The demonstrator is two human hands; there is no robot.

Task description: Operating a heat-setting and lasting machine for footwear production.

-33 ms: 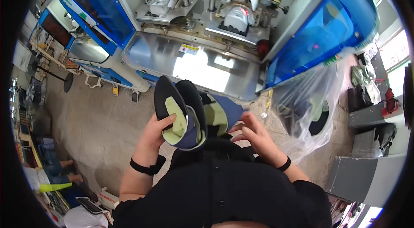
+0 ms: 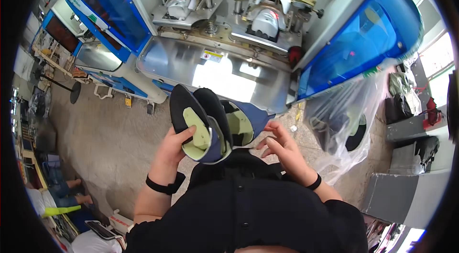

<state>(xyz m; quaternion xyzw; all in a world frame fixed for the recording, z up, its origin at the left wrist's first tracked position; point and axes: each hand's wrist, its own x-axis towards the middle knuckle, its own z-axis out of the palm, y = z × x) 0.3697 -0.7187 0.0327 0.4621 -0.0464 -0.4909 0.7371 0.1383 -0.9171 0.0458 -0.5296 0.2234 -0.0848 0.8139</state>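
My left hand (image 2: 174,144) is closed around several shoe uppers, its thumb pressed on the pale green lining of the nearest upper (image 2: 197,126). That upper is black and blue with a white edge. A second black upper (image 2: 209,102) stands right beside it in the bundle. To their right a further upper (image 2: 256,115), blue outside and pale green inside, points its tip toward my right hand (image 2: 282,145). My right fingers are bent and apart, by that blue tip; whether they touch it I cannot tell. The uppers' lower ends are partly hidden.
Ahead stands a machine with a metal shelf (image 2: 172,59), two shoe-shaped moulds (image 2: 265,23) and open blue doors (image 2: 354,47). A clear plastic bag (image 2: 330,114) with dark pieces hangs at the right. A grey cabinet (image 2: 392,198) stands lower right. Another person (image 2: 62,193) is at the far left.
The blue upper on the right has tilted slightly, and the bundle in my left hand has turned a little. Both hands stay nearly in place.
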